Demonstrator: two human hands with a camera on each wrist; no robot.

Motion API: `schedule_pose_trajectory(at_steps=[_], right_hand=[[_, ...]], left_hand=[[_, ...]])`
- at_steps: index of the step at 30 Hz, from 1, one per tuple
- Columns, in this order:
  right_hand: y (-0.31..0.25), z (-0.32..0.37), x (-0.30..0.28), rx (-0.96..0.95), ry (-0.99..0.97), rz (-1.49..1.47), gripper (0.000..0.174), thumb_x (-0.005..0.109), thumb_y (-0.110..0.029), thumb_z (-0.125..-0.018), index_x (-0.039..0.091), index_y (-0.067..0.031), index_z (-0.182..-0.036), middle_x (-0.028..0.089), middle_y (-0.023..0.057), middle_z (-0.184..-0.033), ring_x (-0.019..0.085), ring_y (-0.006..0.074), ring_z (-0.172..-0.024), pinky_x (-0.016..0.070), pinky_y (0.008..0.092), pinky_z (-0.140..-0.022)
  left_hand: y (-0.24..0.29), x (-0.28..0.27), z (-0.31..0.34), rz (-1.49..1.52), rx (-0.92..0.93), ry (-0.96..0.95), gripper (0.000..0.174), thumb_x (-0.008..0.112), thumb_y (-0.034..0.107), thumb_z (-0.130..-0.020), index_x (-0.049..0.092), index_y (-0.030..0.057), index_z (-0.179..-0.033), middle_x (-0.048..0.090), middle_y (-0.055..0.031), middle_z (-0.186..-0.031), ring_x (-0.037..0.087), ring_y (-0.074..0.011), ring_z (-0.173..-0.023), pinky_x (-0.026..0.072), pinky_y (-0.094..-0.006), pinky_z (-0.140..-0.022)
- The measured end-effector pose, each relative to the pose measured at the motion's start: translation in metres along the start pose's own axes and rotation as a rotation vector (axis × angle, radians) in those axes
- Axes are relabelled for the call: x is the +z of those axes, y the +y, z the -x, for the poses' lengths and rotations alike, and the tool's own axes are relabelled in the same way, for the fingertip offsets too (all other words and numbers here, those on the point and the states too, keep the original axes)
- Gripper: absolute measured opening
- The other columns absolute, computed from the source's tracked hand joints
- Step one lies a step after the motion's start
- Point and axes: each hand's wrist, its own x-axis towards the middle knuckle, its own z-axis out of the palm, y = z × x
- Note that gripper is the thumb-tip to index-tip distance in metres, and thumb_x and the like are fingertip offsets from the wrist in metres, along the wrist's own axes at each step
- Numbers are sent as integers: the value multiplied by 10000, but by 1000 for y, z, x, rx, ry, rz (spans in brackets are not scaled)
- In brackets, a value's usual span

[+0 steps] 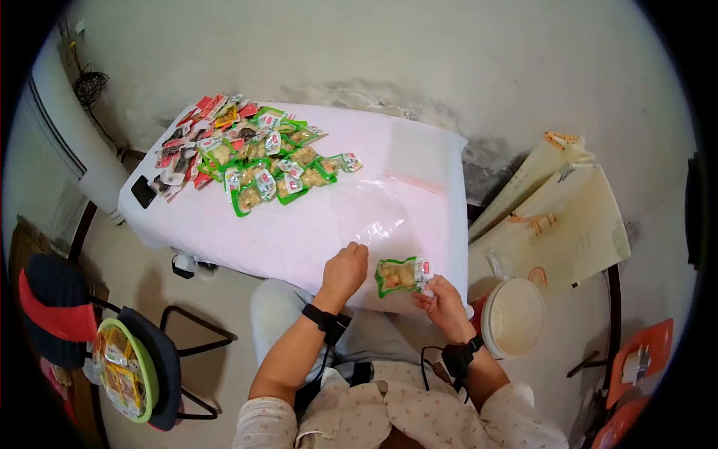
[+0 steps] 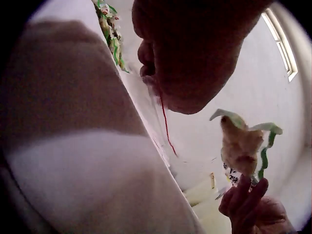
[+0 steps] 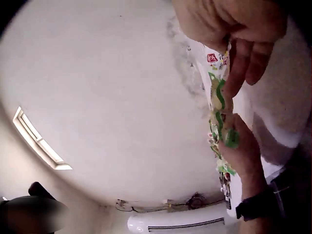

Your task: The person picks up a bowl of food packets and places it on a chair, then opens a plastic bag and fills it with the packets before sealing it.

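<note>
Pale concrete floor surrounds a small table under a glossy white plastic sheet (image 1: 299,224), and from my remote seat I see a heap of green and red sealed snack packets (image 1: 247,153) on its far left corner. At the near edge, the right hand (image 1: 441,303) pinches a green-edged clear snack packet (image 1: 400,275) by its right end between thumb and fingertips, holding it just above the sheet. The left hand (image 1: 344,273) rests knuckles-up on the sheet just beside that packet, its fingers bent under; I cannot tell whether they grip anything. A round white plastic bucket (image 1: 516,318) sits on the floor to the right, near large cream paper bags (image 1: 561,217). A dark folding chair (image 1: 161,352) to the left carries a green-rimmed round tray (image 1: 153,370).
</note>
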Motion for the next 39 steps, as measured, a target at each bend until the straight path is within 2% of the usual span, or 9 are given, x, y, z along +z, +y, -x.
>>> schedule_pose_trajectory(at_steps=[18,24,26,27,29,32,33,35,39], right_hand=[[37,-38,64,-122,114,-269,228,433,-64,-940,470,-43,-1164,575,105,-1157,584,229,-1042,491,371,-868],[40,-72,75,-301,22,-312,181,490,-95,-929,519,-51,-1102,604,81,-1057,593,194,-978,490,323,-800],[51,-95,49,-263,-341,-284,210,510,-96,-917,541,-51,-1120,615,70,-1040,593,173,-936,477,291,-775],[40,-82,58,-264,-338,-286,210,510,-96,-917,541,-51,-1120,615,70,-1040,593,173,-936,477,291,-775],[3,-44,94,-516,-48,1329,210,506,-80,-908,551,-45,-1110,619,64,-986,582,162,-890,465,286,-760],[14,-44,73,-787,-28,1668,164,504,-72,-901,562,-45,-1053,613,71,-953,577,182,-884,466,319,-789],[27,-51,61,-789,-29,1668,164,504,-72,-901,562,-45,-1053,613,71,-953,577,182,-884,466,319,-789],[57,-73,34,-550,-64,916,155,496,-68,-901,553,-48,-1043,604,76,-925,568,203,-907,462,370,-820],[64,-84,24,-539,-160,783,171,493,-48,-892,541,-45,-1056,602,85,-990,557,209,-948,455,386,-844]], left_hand=[[17,-3,10,-95,284,64,197,578,94,-742,576,105,-939,517,-42,-776,573,-220,-709,495,-339,-529],[24,-6,11,-53,364,100,209,598,93,-730,600,132,-935,524,-28,-753,571,-214,-697,486,-326,-537],[25,-6,12,-32,376,141,203,597,91,-733,601,139,-930,521,-27,-747,568,-212,-692,482,-325,-534],[24,-6,14,-31,350,106,195,595,91,-740,601,139,-929,523,-29,-750,570,-215,-690,484,-330,-534],[20,-6,13,-36,325,76,187,592,90,-747,601,140,-928,526,-32,-753,571,-219,-688,485,-335,-535],[18,-6,16,-28,231,69,149,586,92,-764,593,132,-907,531,-44,-747,573,-230,-677,488,-350,-538],[18,-6,17,-44,197,60,130,586,92,-766,585,123,-892,532,-51,-743,575,-235,-674,490,-356,-541],[21,-10,18,-60,165,52,111,586,92,-769,577,115,-876,533,-58,-739,577,-239,-672,491,-362,-543],[22,-12,23,-71,161,73,95,580,95,-777,568,108,-871,525,-57,-730,574,-232,-662,491,-352,-530]])
